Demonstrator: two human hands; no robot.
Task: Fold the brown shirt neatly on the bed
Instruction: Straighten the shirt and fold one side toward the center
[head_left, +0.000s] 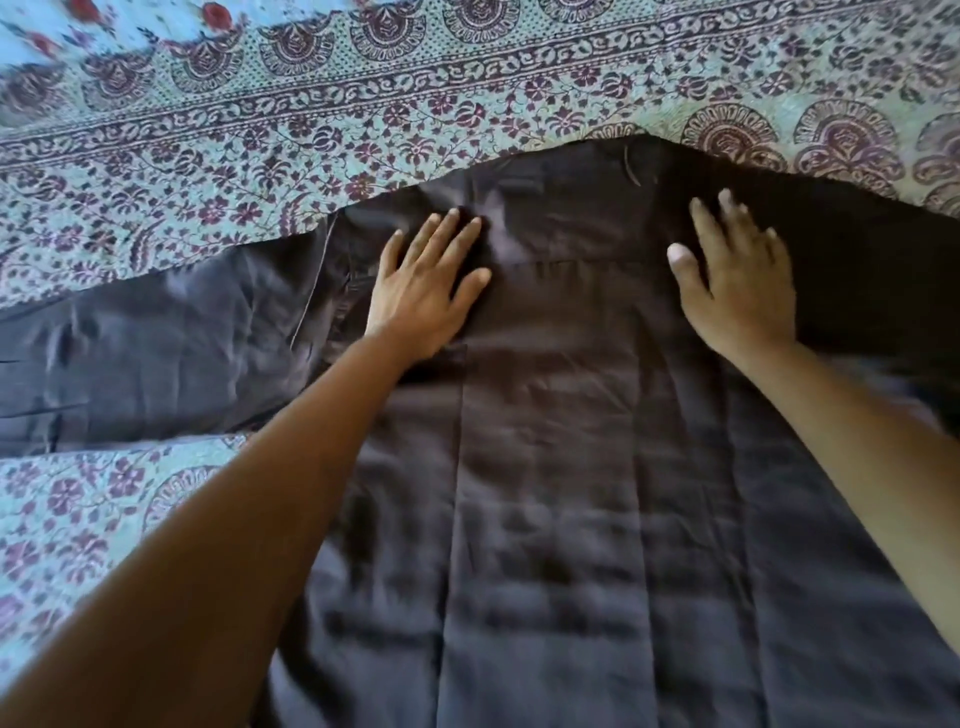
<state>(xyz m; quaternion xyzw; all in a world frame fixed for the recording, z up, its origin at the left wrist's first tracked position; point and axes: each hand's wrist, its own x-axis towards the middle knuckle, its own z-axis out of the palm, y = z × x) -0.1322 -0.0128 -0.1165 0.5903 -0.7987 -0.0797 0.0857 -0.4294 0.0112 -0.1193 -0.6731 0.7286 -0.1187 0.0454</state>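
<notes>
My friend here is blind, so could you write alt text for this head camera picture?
A person's left hand and right hand press flat, fingers spread, on the upper part of a brown shirt laid out on a floral bedspread. One sleeve stretches out to the left.

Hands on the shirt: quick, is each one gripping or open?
Left hand: open, fingers straight, pressing the dark brown cloth shirt.
Right hand: open, fingers spread on the same shirt.
</notes>
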